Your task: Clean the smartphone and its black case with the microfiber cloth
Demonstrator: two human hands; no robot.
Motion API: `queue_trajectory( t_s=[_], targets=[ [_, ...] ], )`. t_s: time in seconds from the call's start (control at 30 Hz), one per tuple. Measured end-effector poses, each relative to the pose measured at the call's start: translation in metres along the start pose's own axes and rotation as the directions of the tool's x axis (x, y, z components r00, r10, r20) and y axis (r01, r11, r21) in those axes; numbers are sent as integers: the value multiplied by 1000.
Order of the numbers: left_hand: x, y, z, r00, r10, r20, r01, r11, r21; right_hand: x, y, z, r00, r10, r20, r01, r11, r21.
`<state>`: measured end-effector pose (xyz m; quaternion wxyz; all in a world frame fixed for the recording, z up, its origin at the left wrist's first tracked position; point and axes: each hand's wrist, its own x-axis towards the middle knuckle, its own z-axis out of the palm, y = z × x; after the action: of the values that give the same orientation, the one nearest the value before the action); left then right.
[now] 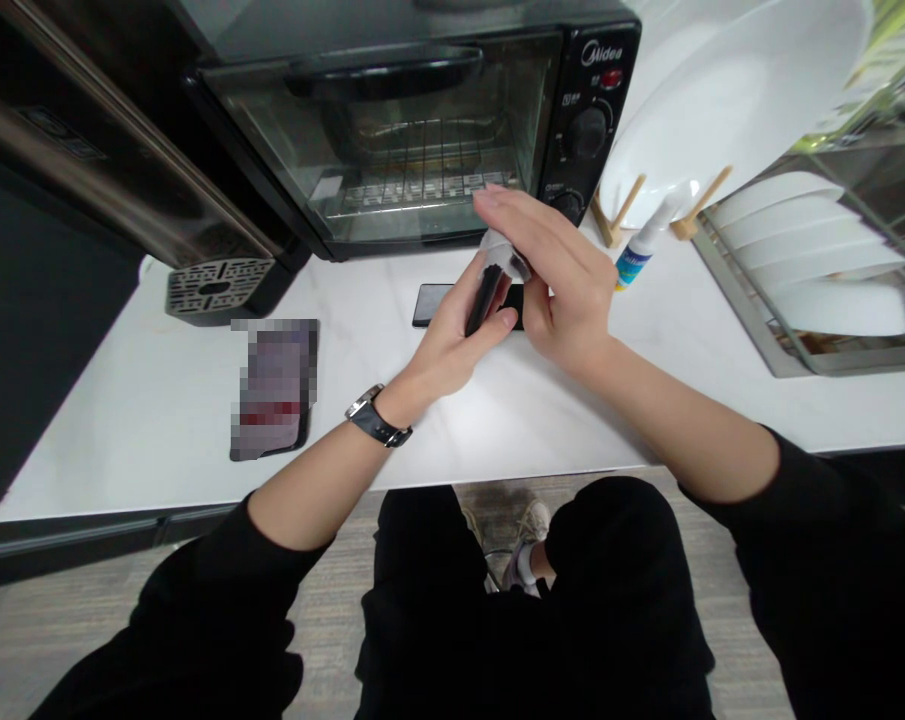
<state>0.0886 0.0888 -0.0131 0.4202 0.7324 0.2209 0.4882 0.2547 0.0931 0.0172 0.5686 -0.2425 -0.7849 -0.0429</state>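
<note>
White kitchen counter (159, 400) fills the middle of the view, seen from above by a seated person in black sleeves. At about 12 o'clock stands a black toaster oven (422, 120) with a glass door and a wire rack inside. Near the centre, the left hand (452, 345), with a wristwatch (377, 418) on its wrist, is closed around a dark slim object (486, 295), held upright just above the counter. The right hand (561, 275) lies over the object's top, fingers stretched out toward 11 o'clock, covering a pale translucent piece (503, 252) at the upper end; whether this hand actually grips it cannot be told. Just behind the hands a dark phone (433, 303) lies flat on the counter. At 9 o'clock lies a second phone (273, 385), its screen blurred out. At 2 o'clock from the hands a small white spray bottle (642, 252) leans beside a large white plate (729, 90) propped in a wooden stand. At 3 o'clock a dish rack (744, 310) holds a row of white plates.
</note>
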Motion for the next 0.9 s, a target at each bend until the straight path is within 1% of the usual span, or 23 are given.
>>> queue_trajectory(
  t_s=[0.1, 0.23, 0.3, 0.37, 0.43, 0.5, 0.6, 0.7, 0.77, 0.83, 0.9],
  targets=[
    [0, -1, 0, 1000, 18, 5, -18, 1000, -20, 1, 2, 0, 999, 12, -33, -12, 1000, -13],
    [0, -1, -1, 1000, -8, 8, 8, 1000, 8, -3, 7, 1, 989, 145, -15, -145, 989, 0],
    [-1, 1, -2, 1000, 4, 18, -4, 1000, 23, -5, 6, 2, 981, 196, 7, -196, 981, 13],
    [-2, 2, -3, 999, 22, 26, -23, 999, 30, -5, 4, 2, 986, 166, -8, -165, 985, 39],
    [-4, 3, -4, 999, 26, 24, -27, 998, 48, -3, 0, 3, 996, 73, -47, -70, 996, 63],
    [-5, 2, -3, 1000, 20, 17, -21, 997, 71, -2, -3, 4, 995, -33, -92, 41, 995, 90],
    [-7, -4, 0, 1000, 16, -17, -15, 996, 93, -1, -7, 6, 986, -126, -107, 137, 984, 112],
    [-7, -8, 3, 998, -28, -52, 34, 993, 117, -2, -7, 7, 984, -162, -80, 169, 981, 94],
    [-6, -9, 4, 998, -42, -52, 48, 993, 104, -2, -6, 6, 982, -177, -70, 183, 979, 93],
    [-4, -7, 5, 999, -26, -30, 28, 998, 55, -1, -3, 5, 984, -165, -61, 170, 981, 92],
    [-2, -4, 4, 1000, 4, -5, -4, 1000, 3, 1, 0, 2, 992, -117, -46, 120, 990, 72]
  ],
)
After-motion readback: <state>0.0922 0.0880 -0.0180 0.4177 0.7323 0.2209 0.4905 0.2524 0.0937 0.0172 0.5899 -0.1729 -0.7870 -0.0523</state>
